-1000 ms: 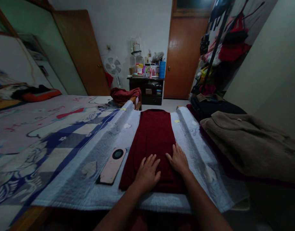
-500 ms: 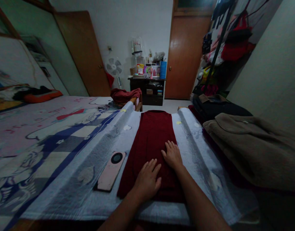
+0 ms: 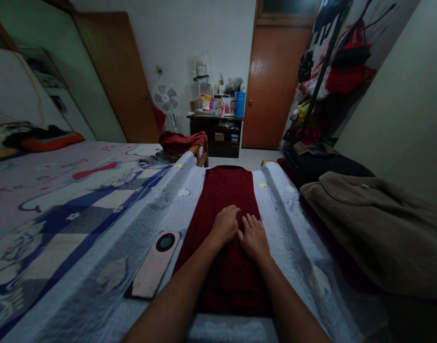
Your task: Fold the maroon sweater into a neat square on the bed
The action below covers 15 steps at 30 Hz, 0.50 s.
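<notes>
A dark red folded garment (image 3: pixel 229 183) lies lengthwise in front of me on a pale blue-grey patterned cover (image 3: pixel 184 205). My right hand (image 3: pixel 254 238) rests flat on the garment's right half, fingers spread. Close beside it, my left hand (image 3: pixel 224 225) lies on the middle of the garment with its fingers slightly bent toward the right; their undersides are hidden. Neither hand lifts any cloth. To the left of the garment, a pink phone (image 3: pixel 152 267) with a round black camera ring lies face down.
Left is a bed with a pink and blue printed sheet (image 3: pixel 57 176). A crumpled red cloth (image 3: pixel 183 140) lies by the wooden bed end. At right sit a brown fleece coat (image 3: pixel 368 224) and dark clothes (image 3: pixel 325 162). A fan (image 3: pixel 166 97) and a black cabinet (image 3: pixel 214 138) stand behind.
My left hand has slid forward and right over the garment, up beside my right hand, its fingers more bent. My right hand stays nearly in place. The view has shifted slightly.
</notes>
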Tool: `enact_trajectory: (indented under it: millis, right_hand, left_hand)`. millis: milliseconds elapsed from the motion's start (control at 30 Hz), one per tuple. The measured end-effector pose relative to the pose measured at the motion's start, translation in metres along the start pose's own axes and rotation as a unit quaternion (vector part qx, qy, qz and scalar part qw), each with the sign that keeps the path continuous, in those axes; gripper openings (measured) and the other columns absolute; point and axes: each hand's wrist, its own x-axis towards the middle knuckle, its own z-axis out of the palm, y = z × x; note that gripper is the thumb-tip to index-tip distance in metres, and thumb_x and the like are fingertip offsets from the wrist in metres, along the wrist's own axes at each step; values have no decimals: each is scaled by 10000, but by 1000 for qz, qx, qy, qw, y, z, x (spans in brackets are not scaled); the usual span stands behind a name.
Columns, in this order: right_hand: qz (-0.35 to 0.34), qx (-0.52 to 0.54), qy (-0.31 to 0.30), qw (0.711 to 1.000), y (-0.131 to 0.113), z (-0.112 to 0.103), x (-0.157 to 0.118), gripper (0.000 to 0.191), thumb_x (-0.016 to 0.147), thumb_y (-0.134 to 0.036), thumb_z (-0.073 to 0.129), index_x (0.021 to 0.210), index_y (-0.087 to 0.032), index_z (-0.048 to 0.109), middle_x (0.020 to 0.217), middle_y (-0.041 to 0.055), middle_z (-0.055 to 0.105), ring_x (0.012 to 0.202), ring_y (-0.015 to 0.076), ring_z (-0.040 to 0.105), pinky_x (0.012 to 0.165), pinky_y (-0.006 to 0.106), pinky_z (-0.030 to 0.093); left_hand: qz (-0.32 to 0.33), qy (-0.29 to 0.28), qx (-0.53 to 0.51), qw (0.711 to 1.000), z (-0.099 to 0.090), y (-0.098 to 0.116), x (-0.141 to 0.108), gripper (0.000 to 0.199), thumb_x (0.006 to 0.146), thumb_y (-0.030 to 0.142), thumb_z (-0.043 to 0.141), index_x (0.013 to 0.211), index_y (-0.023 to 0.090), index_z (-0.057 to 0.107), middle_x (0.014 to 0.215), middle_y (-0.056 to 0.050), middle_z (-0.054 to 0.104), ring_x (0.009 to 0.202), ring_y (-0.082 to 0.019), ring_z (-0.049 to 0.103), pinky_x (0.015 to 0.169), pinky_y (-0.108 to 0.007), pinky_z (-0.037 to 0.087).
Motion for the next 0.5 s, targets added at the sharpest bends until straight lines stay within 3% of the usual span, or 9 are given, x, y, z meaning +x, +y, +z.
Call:
enact_trajectory:
  millis: [100, 233, 500]
  right_hand:
    - [3, -3, 0, 1000, 0, 0, 0, 547, 923, -357, 414, 1418, -124, 418, 1504, 126, 357, 1405, 260, 264, 1144, 418, 146]
    - [12, -13, 2, 1000, -2, -1, -1, 541, 919, -342, 420, 1422, -144, 419, 1515, 127, 336, 1413, 266, 247, 1143, 411, 145]
    - [79, -26, -13, 996, -6, -4, 0, 586, 889, -401, 483, 1427, -177, 419, 1526, 169, 293, 1412, 331, 226, 1108, 460, 190]
  left_hand:
    - [-8, 12, 14, 1000, 27, -7, 20, 475, 818, 63, 386, 1252, 141, 564, 1426, -91, 479, 1338, -164, 393, 1128, -322, 302]
    - [-41, -1, 60, 997, 53, -20, 26, 459, 887, 124, 366, 1324, 149, 506, 1489, -89, 405, 1391, -193, 321, 1143, -387, 271]
    - [-29, -9, 111, 993, 60, -25, 19, 481, 959, 392, 361, 1380, 180, 453, 1525, -94, 342, 1419, -241, 256, 1159, -443, 206]
